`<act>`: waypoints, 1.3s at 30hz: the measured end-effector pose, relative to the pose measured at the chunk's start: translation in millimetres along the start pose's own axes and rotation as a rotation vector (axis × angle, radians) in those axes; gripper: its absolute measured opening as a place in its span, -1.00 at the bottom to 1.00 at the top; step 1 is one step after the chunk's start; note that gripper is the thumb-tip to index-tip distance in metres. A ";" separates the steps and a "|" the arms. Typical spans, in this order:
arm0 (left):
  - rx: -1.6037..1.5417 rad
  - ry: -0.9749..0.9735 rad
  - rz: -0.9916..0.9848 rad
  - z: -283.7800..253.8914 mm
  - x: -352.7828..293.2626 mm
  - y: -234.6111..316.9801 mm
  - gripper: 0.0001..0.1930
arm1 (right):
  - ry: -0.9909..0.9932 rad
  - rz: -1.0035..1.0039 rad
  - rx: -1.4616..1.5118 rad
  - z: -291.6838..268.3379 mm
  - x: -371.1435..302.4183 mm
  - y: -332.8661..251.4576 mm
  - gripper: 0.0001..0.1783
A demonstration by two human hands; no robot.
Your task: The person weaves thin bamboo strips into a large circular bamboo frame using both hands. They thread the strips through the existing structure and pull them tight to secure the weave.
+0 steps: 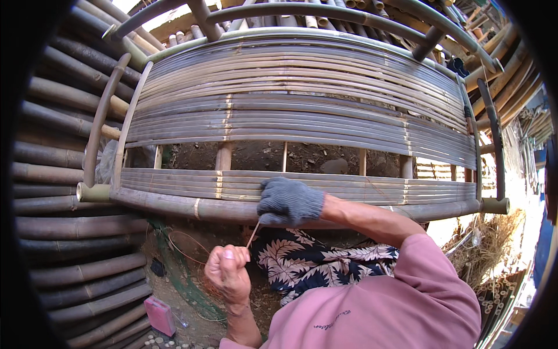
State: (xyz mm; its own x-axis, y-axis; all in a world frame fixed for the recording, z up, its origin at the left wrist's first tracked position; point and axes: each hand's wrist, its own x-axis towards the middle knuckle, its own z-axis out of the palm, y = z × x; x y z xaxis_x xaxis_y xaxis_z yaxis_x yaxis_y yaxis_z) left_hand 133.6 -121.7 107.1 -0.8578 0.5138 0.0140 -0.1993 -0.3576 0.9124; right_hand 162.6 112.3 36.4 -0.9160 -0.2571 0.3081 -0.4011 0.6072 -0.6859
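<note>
- A stack of dark bamboo poles (pixel 64 232) fills the left side of the frame, lying one above the other.
- A small pink box (pixel 160 315) sits on the dirt ground (pixel 186 256) at the lower left, just beside the poles.
- A bamboo bench frame (pixel 302 99) spreads across the top and middle of the frame. Many thin flat bamboo strips lie side by side on it, and a gap in the middle shows the dirt below.
- A thick round bamboo pole (pixel 174 203) makes the near edge of the bench, running from the left to the right of the frame.
- The left hand (pixel 228 270) is bare and sits in the lower middle, below the thick pole. Its grip is clenched in a fist on the lower end of a thin bamboo strip (pixel 253 235).
- The thin strip runs up and to the right, from the fist to the gloved hand at the pole.
- The right hand (pixel 289 201) wears a grey knit glove. It rests on the thick pole in the middle of the frame. Its fingers curl down over the pole, and they seem to pinch the top end of the thin strip.
- A cloth with a dark leaf pattern (pixel 314 262) lies under the arms.
- A pink sleeve (pixel 407 296) covers the lower right.
- Dry straw (pixel 494 238) lies on the far right.
</note>
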 end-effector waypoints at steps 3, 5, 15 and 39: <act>0.012 -0.003 0.004 -3.2 9.0 7.5 -0.64 | 0.005 0.169 -0.007 9.0 2.7 8.4 -0.56; 0.025 -0.019 -0.034 -0.1 0.1 3.8 -0.63 | 0.048 0.201 0.026 10.8 -9.8 -5.0 -0.53; -0.156 -0.054 -0.125 -26.2 -13.2 -8.7 -0.64 | 0.242 0.150 -0.119 21.3 -25.2 -39.2 -0.70; 1.072 1.009 -0.509 -175.5 -216.3 -37.8 -0.34 | 0.496 0.419 -0.484 -9.8 -206.7 -53.8 -0.61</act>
State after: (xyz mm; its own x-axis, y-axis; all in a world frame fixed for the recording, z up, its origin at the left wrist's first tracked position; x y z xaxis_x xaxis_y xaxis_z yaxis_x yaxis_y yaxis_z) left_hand 243.5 -356.2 -2.3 -0.8468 -0.4717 -0.2459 -0.5157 0.6146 0.5969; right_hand 373.6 140.1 16.1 -0.8322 0.3585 0.4230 0.1278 0.8663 -0.4828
